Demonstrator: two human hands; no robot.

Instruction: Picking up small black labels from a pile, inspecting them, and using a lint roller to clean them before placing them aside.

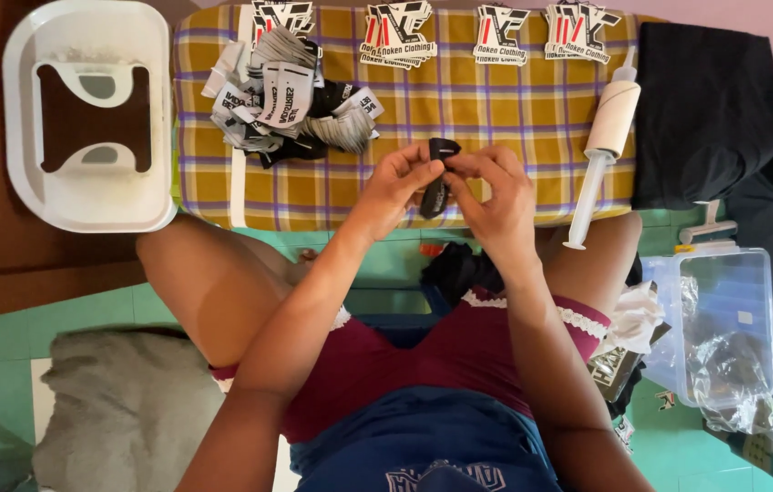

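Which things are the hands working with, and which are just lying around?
In use:
left hand
right hand
small black fabric label
heap of black and white labels

Lying about:
white lint roller
white plastic stool
folded black cloth
clear plastic box

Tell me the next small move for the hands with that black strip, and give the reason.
Probably press the fold flat. Both the left hand and the right hand pinch the small black label above the checked cloth, and its top end looks bent over. After that it could likely join the pile of labels lying to the left.
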